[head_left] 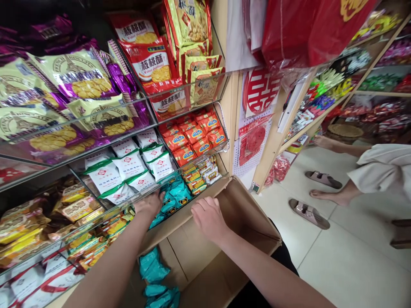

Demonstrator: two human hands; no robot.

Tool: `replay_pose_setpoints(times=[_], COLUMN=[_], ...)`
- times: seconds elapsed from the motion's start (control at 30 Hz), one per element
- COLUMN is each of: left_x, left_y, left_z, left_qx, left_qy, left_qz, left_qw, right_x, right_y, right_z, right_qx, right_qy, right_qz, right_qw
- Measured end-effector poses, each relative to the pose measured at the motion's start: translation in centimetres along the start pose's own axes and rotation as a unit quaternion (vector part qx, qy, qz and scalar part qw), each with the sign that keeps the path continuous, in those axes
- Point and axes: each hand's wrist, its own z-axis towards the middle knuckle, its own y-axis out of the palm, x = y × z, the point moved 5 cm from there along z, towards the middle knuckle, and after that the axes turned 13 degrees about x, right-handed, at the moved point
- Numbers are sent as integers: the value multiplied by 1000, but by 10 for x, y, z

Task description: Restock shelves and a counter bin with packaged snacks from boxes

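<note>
By shelves point(233, 111), the box point(195, 246) could be tipped if tugged by the right hand point(208, 216), curled over its rim point(175, 228) (left hand point(149, 205): grip unclear).

Uneven indoor light, softer toward the edges

Pale floor tiles point(359, 273) at right are the brightest area, with a whitish sheen. At upper left, dark purple packs point(51, 28) sink into near-black shadow. The cardboard box point(199, 248) darkens toward its right-hand corner. A clear shelf front point(221, 90) catches faint glare. Wide-angle distortion stretches the outer areas; sweets point(356, 107) at far right look blurred.
</note>
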Motion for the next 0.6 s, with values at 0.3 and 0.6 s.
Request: replay_pose_setpoints(times=[0.3, 0.6], left_x=[-6, -5], left_y=[-9, -78], left_z=[-15, -129], left_qx=[-9, -8], left_qy=[17, 179], left_qz=[-24, -218], left_qw=[1000, 959], right_x=[0, -2], right_y=[4, 3], right_z=[-2, -5], right_qx=[6, 11], right_qy=[2, -2], right_qz=[11, 8], right_qw=[1000, 1000])
